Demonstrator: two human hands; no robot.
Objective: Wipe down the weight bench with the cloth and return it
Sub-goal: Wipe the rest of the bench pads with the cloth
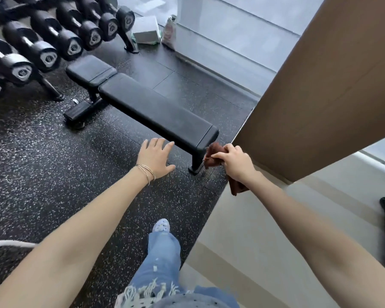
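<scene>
Right hand (236, 162) grips a brown cloth (211, 155), held just beside the near end of the black bench (156, 112). Left hand (155, 157) is spread open, holding nothing, above the floor (42, 163) before the bench.

1. The floor (42, 152) was black with little white specks.
2. A black weight bench (156, 110) stood on it on dark feet.
3. A rack of dumbbells (40, 50) stood just beside the bench's far end.
4. A white box (146, 30) and a bag (169, 32) sat by the far wall.
5. A white cord (9, 243) lay at the left edge.
6. One shoe (161, 226) stood on the floor.
</scene>
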